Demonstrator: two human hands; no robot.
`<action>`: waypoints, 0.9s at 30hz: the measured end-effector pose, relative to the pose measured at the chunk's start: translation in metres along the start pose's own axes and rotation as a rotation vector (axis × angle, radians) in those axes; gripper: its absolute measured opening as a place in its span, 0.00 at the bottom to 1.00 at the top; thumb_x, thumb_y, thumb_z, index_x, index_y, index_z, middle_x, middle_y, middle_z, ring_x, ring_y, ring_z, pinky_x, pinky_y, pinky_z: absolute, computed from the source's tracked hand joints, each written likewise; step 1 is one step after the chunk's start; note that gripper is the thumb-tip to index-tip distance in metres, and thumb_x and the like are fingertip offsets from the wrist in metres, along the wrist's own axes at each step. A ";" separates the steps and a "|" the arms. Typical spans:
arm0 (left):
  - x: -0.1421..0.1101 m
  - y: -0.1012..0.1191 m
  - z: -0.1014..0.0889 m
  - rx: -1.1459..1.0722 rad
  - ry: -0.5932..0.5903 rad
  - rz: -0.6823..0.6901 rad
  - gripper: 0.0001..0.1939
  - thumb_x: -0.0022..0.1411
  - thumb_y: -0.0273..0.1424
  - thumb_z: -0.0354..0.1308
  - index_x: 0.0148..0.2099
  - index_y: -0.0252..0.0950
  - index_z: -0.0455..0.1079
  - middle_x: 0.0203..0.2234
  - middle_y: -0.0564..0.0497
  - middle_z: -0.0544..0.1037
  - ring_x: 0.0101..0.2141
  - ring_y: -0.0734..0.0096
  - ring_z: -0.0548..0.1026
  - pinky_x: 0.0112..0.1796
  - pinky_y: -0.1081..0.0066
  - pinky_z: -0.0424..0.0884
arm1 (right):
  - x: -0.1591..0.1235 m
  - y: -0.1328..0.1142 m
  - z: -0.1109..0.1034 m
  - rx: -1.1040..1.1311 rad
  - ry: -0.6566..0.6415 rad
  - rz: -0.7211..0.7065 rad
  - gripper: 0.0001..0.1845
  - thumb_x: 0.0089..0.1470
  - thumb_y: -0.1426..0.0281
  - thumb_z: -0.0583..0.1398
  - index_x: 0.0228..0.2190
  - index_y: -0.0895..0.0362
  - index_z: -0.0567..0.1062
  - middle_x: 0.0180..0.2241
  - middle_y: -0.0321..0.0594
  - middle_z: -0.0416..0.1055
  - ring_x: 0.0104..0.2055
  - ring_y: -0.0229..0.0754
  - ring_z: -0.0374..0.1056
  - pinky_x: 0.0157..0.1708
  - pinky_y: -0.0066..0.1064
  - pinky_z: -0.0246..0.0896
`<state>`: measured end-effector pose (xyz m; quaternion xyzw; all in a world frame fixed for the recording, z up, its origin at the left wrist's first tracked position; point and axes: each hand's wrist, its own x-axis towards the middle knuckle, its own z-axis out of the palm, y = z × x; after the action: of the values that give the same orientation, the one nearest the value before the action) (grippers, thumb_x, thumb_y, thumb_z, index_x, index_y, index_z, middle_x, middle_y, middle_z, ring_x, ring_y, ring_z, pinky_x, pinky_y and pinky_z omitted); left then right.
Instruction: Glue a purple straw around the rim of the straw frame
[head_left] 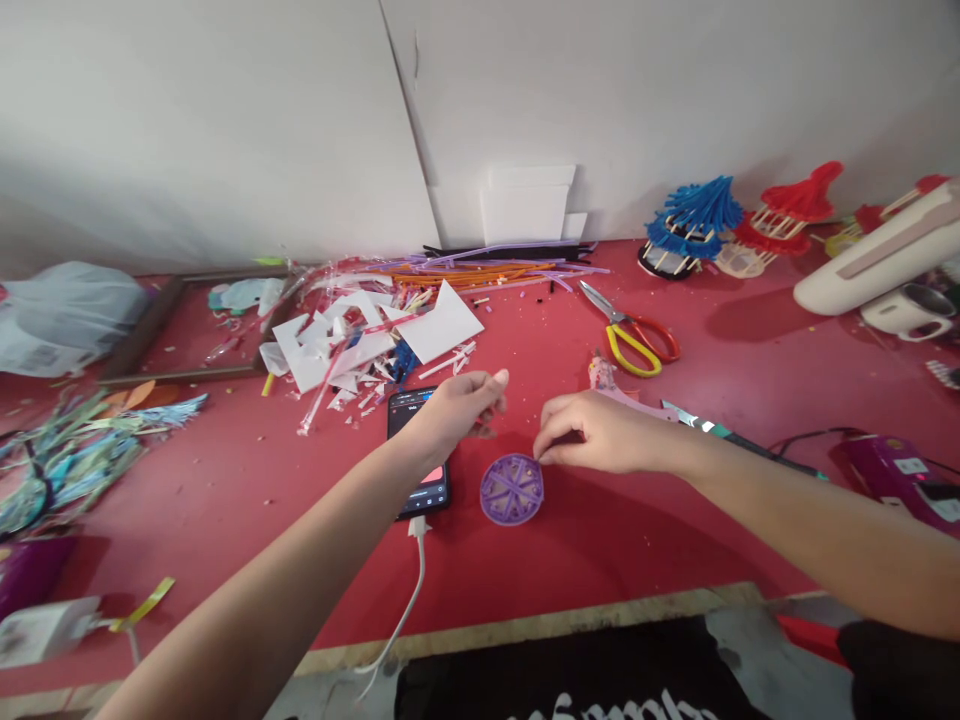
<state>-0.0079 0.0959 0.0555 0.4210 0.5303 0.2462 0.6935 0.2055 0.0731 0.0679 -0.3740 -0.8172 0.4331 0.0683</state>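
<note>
A round purple wheel of straw pieces (511, 489) lies on the red table (600, 540). My right hand (600, 432) is closed in a pinch on the wheel's upper right rim. My left hand (461, 405) hovers just above and left of the wheel, over a black phone (420, 478). Its fingers are curled together with the thumb tip raised; whether anything small sits in them is hidden.
Scissors with yellow and red handles (634, 335) lie behind the right hand, a glue gun (720, 430) beside it. White paper scraps (360, 345) and coloured straws (480, 268) are piled at the back. Straw lanterns (690, 225) stand at back right. A white cable (409, 590) runs off the table's front edge.
</note>
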 end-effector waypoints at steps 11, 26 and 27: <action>-0.004 0.000 0.000 0.341 -0.273 0.069 0.18 0.54 0.28 0.63 0.48 0.36 0.68 0.29 0.52 0.82 0.32 0.67 0.79 0.37 0.67 0.72 | 0.004 -0.001 0.002 0.031 0.074 0.040 0.04 0.56 0.75 0.65 0.34 0.57 0.82 0.36 0.41 0.78 0.38 0.40 0.74 0.40 0.31 0.65; 0.002 0.023 0.005 0.684 -0.449 0.125 0.14 0.48 0.28 0.64 0.40 0.37 0.71 0.34 0.48 0.84 0.38 0.57 0.82 0.36 0.66 0.72 | 0.005 -0.005 -0.002 0.102 0.060 0.144 0.20 0.51 0.74 0.69 0.45 0.54 0.70 0.37 0.37 0.81 0.39 0.42 0.76 0.35 0.30 0.64; 0.002 0.024 0.006 0.698 -0.456 0.130 0.13 0.47 0.27 0.64 0.39 0.37 0.71 0.33 0.49 0.84 0.37 0.57 0.82 0.36 0.66 0.71 | 0.005 -0.007 -0.002 0.093 0.053 0.148 0.21 0.51 0.74 0.68 0.45 0.55 0.70 0.37 0.38 0.81 0.39 0.42 0.77 0.35 0.29 0.64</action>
<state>0.0010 0.1082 0.0750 0.7069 0.3872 -0.0042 0.5919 0.1992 0.0754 0.0735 -0.4409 -0.7643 0.4646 0.0751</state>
